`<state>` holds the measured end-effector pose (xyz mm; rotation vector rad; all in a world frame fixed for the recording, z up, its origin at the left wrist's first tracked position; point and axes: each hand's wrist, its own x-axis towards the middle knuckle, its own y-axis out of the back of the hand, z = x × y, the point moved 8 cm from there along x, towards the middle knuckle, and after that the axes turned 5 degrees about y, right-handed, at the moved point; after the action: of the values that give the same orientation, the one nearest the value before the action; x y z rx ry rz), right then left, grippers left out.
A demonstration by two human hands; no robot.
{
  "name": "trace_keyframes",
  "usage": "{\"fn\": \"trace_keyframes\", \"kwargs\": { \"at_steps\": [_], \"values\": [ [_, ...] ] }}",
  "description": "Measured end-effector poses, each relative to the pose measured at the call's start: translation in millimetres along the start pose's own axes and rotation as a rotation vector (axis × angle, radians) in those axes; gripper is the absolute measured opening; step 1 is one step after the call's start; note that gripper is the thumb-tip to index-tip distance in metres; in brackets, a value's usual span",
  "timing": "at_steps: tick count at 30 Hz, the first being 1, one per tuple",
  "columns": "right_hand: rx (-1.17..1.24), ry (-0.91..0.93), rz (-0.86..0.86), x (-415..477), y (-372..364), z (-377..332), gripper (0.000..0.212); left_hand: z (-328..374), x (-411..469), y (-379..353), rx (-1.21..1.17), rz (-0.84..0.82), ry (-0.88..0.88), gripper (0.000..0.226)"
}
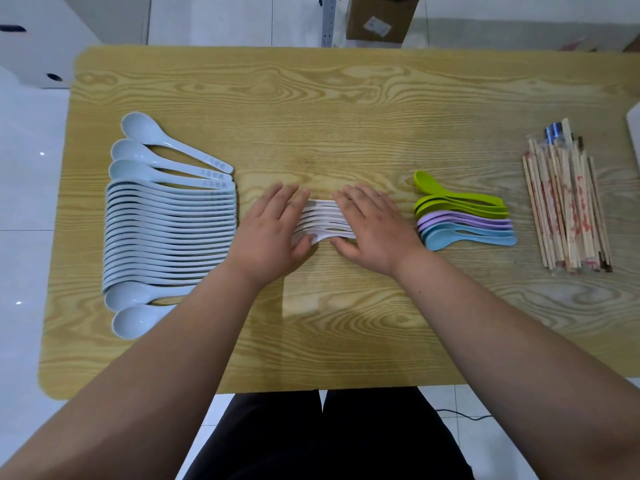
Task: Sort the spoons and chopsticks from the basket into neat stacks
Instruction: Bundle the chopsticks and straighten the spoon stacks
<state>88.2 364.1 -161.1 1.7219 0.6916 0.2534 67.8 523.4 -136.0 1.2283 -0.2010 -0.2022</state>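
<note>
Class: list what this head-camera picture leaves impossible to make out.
In the head view:
- White spoons: left hand and right hand cover both ends.
- Lettering on pale blue spoons: too small to read.
- White object at right edge: cut off.
- Basket: out of frame.

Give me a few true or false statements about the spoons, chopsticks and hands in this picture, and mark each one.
1. The left hand and right hand both rest on the white spoons. True.
2. The chopsticks lie left of all the spoons. False: they lie right of them.
3. The green spoons sit nearer the person than the purple spoons. False: the green ones are farther away.
4. The pale blue spoons form the longest row. True.
</note>
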Motion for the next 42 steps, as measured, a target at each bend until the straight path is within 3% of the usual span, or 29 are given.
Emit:
{"fn": "trace_keyframes", "kwargs": {
  "at_steps": [4,10,15,21,27,31,34,37,42],
  "values": [
    [0.000,0.021,0.048,-8,11,-17,0.076,-4,-15,16,-0.001,0.054,0.007,0.064],
    [0.063,0.176,0.237,-25,34,-69,0.052,-9,-68,37,0.028,0.079,-0.024,0.054],
    [0.122,0.391,0.179,-32,25,-122,0.044,-23,-134,48,0.034,0.058,0.188,0.048],
    [0.176,0.525,0.118,-27,8,-180,0.033,-53,-199,64,0.000,0.067,0.431,0.045],
    [0.146,0.465,0.079,-3,-23,-222,0.028,-139,-241,85,-0.020,0.230,0.752,0.055],
    [0.088,0.369,0.056,13,-39,-234,0.035,-190,-248,65,-0.238,0.074,0.953,0.080],
    [0.035,0.321,0.032,19,-47,-240,0.040,-205,-243,54,-0.344,0.024,0.912,0.073],
    [0.020,0.267,0.092,18,-42,-241,0.043,-210,-238,51,-0.390,0.001,0.860,0.046],
    [-0.006,0.264,0.143,11,-39,-247,0.032,-210,-233,47,-0.445,0.013,0.758,0.019]
  ]
}}
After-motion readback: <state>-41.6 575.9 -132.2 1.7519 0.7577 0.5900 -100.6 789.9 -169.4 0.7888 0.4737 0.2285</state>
